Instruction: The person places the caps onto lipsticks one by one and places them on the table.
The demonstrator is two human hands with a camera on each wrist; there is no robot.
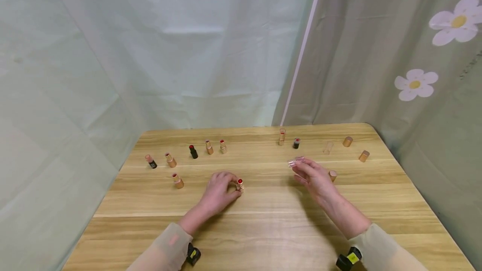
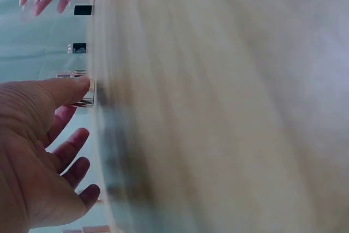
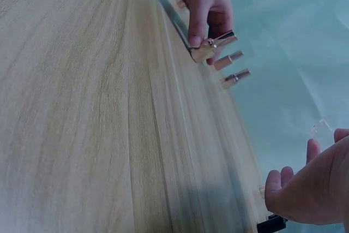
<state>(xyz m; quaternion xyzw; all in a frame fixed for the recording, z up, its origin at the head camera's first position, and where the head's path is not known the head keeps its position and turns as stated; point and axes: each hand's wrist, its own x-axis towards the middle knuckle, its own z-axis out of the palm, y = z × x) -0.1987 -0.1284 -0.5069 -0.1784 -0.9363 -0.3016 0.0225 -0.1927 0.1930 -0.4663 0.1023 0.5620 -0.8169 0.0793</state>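
Note:
An open red lipstick (image 1: 239,184) with a gold base stands upright near the middle of the wooden table (image 1: 263,229). My left hand (image 1: 230,186) pinches its base between thumb and fingers; the right wrist view shows this grip on the lipstick (image 3: 214,47) by the left hand (image 3: 203,32). In the left wrist view only my thumb touches the lipstick (image 2: 87,95). My right hand (image 1: 300,165) hovers to the right and pinches a clear plastic cap (image 1: 295,162) at its fingertips. That clear cap (image 3: 322,128) also shows above my right hand's fingers.
Several uncapped lipsticks stand in a row at the back left (image 1: 193,152), and one stands nearer (image 1: 178,180). Two more stand at the back centre (image 1: 296,143). Another clear cap (image 1: 328,147) and gold caps (image 1: 347,141) (image 1: 363,156) (image 1: 332,175) lie at the right. Curtains hang behind the table.

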